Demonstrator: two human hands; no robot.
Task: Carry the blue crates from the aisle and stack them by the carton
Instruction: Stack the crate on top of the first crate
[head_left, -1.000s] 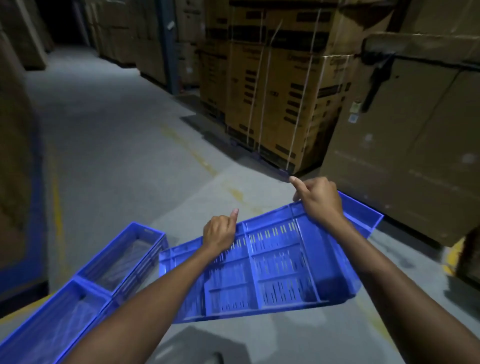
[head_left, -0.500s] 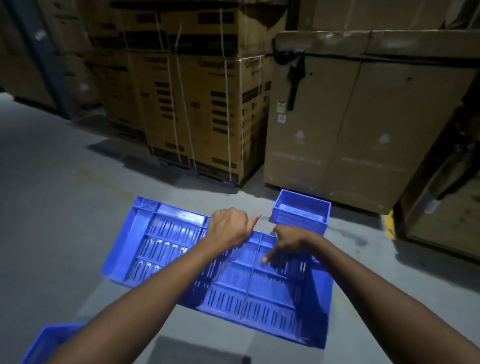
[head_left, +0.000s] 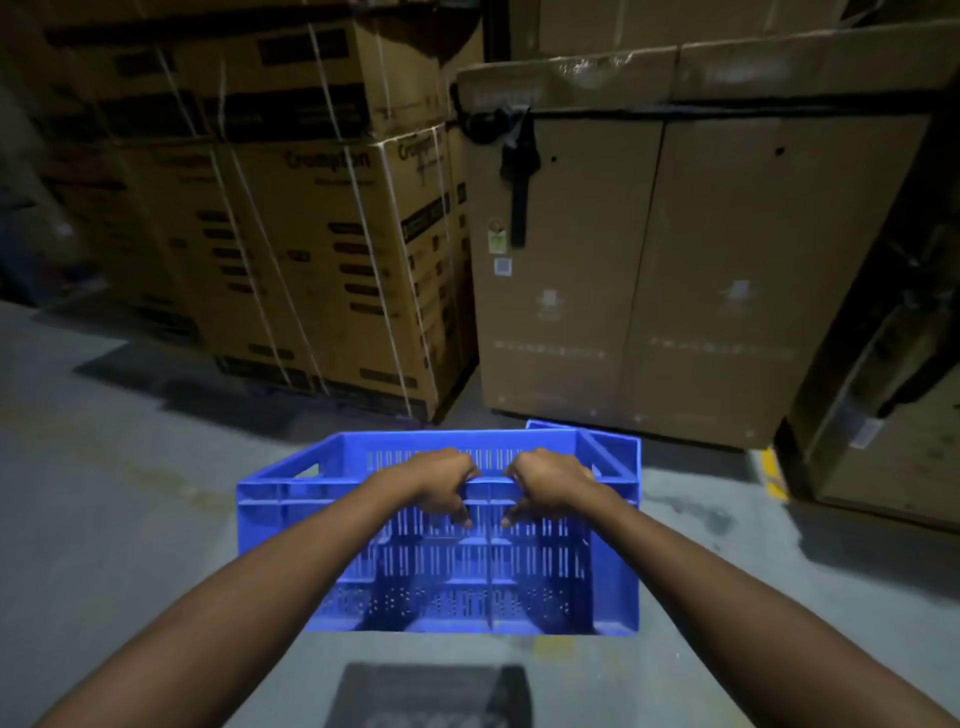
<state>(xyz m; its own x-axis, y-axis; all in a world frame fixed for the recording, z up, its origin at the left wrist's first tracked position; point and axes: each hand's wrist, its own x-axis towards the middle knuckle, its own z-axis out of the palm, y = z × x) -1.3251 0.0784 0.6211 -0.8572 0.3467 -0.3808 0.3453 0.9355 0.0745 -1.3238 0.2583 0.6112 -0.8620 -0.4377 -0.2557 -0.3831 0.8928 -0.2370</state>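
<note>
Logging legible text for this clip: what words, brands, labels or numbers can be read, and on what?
"Crompton": front of the strapped carton stack.
"Crompt…", cut off: same stack's side face.
Black print blocks there: blurred.
Small stickers and faint marks on the plain carton: unreadable.
Blue crate: no text.

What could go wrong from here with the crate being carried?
1. Both hands, left and right, grip the crate close together mid-rim, so it may swing or tilt.
2. The second crate by the carton is almost hidden behind the carried one, so stacking alignment is partly blind and rims may catch.
3. Dim light makes the floor hard to read underfoot.
</note>
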